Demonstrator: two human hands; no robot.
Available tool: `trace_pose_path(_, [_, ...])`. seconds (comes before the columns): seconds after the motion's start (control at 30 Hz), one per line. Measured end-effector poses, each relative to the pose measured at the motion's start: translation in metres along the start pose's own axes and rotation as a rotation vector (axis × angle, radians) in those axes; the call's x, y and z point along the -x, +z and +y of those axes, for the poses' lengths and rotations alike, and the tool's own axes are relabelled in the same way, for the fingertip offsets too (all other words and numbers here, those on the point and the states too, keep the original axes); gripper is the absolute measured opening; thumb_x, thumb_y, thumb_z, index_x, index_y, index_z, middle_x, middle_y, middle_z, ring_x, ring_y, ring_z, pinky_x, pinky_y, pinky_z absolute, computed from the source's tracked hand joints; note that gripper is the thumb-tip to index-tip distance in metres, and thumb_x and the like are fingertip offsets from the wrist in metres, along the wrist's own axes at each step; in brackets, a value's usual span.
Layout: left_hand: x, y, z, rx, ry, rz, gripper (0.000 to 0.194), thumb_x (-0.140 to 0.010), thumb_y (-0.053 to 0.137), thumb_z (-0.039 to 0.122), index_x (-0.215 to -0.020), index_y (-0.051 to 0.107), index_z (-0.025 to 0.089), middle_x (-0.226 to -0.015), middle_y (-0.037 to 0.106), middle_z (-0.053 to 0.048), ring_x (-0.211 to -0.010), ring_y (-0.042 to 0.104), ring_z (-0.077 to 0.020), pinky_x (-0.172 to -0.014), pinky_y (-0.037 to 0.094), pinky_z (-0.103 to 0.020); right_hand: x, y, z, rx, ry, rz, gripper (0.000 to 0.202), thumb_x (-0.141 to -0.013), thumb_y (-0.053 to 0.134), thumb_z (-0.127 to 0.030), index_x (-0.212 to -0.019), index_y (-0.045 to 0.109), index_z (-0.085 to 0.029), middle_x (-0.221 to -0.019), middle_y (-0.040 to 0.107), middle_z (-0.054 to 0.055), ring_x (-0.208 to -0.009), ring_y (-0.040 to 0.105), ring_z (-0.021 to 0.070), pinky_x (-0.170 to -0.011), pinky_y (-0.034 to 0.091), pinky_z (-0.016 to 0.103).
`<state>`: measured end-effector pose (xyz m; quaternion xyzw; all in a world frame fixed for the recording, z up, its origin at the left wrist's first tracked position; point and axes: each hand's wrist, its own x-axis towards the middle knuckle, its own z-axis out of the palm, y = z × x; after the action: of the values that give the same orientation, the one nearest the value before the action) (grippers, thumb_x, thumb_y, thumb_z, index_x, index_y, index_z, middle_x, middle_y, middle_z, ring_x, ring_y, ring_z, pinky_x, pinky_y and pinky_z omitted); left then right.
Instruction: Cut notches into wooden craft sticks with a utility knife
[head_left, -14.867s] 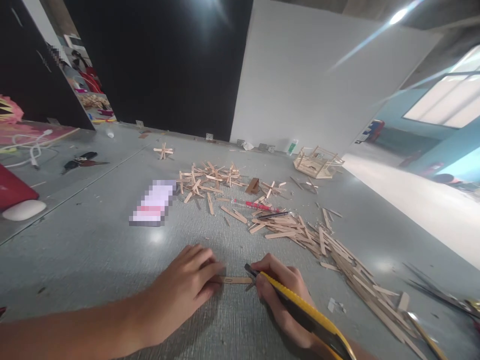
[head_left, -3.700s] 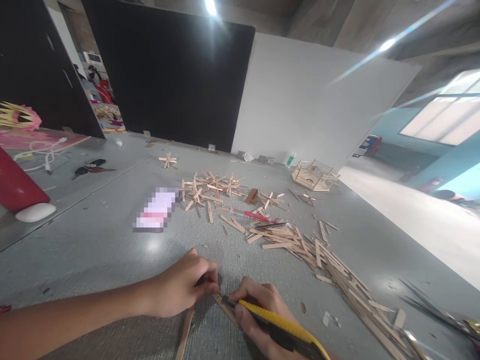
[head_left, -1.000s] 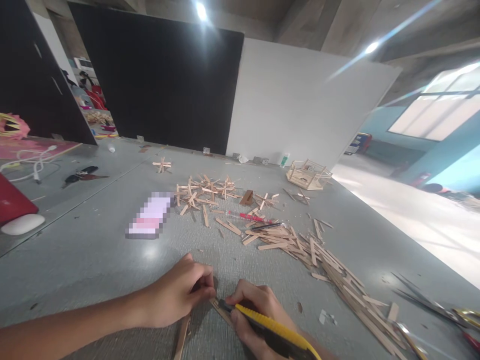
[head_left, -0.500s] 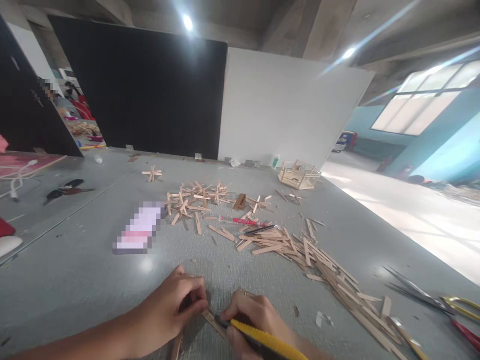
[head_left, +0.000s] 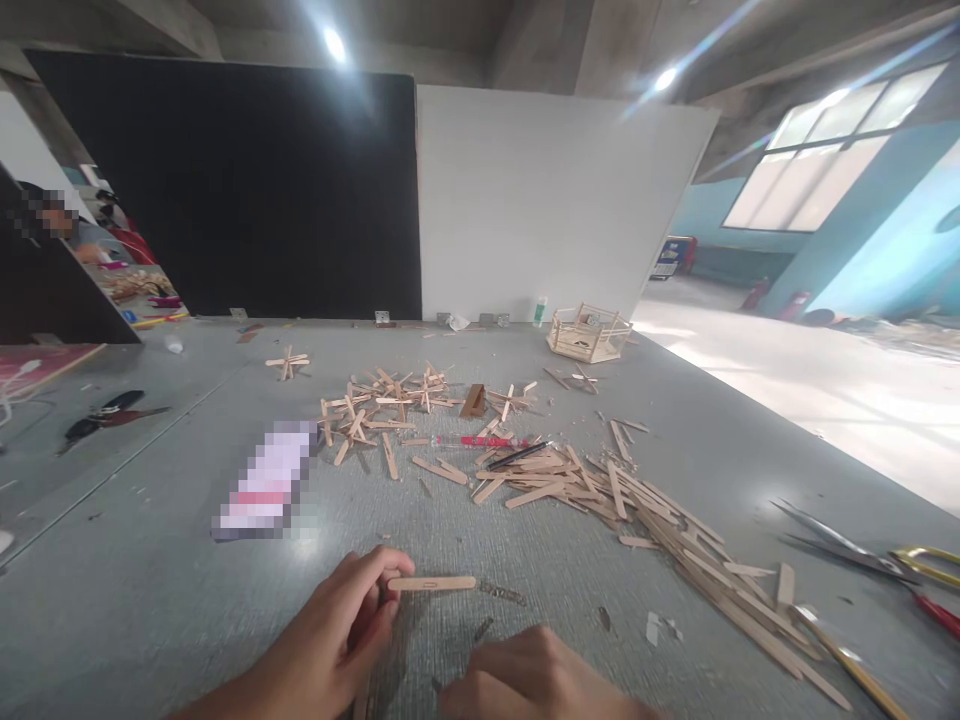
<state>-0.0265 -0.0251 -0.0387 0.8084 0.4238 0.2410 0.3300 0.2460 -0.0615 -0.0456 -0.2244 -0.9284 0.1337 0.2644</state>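
Close to the near side of the grey table (head_left: 187, 600), the left hand (head_left: 349, 620) is pinching 1 end of a flat wooden stick (head_left: 442, 583) between its thumb and fingers. The stick is pointing to the right and showing a small rectangular outline (head_left: 430, 584) near its middle, while its free end is sitting just beside a rough, speckled patch (head_left: 501, 592). Lower and to the right, the right hand (head_left: 536, 680) is showing its knuckles, the fingers bending inward; I cannot tell how tightly they are closing or whether they are holding anything. Farther out, a long heap of loose sticks (head_left: 694, 560) is spreading toward the right, and a red pen (head_left: 487, 441) is lying near its far left end. Scissors (head_left: 885, 563) are resting right of the heap, blades standing apart. Toward the back, a small wooden frame (head_left: 589, 343) is standing before a white panel (head_left: 555, 200).
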Motion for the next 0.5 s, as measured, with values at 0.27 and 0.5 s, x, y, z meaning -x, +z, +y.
trace_pose_path(0.27, [-0.0030, -0.0020, -0.0001, 0.024, -0.046, -0.049, 0.022, -0.111, 0.040, 0.034, -0.116, 0.060, 0.028, -0.092, 0.066, 0.001, -0.076, 0.061, -0.0158, -0.069, 0.044, -0.022, -0.0022, -0.0002, -0.0016, 0.038, -0.006, -0.005, 0.029, -0.116, 0.041, -0.033, -0.101, 0.061, -0.018, -0.070, 0.054, -0.005, -0.055, 0.042, 0.0115, -0.051, 0.032, 0.027])
trace_pose_path(0.5, [-0.0035, -0.0001, -0.0002, 0.027, -0.048, -0.023, 0.025, -0.112, 0.039, 0.040, -0.114, 0.061, 0.028, -0.092, 0.066, 0.000, -0.078, 0.062, -0.0164, -0.070, 0.045, -0.024, -0.0019, 0.0004, -0.0002, 0.038, -0.014, 0.015, 0.046, -0.118, 0.026, -0.039, -0.101, 0.062, -0.018, -0.069, 0.055, -0.004, -0.054, 0.041, 0.0122, -0.050, 0.032, 0.027])
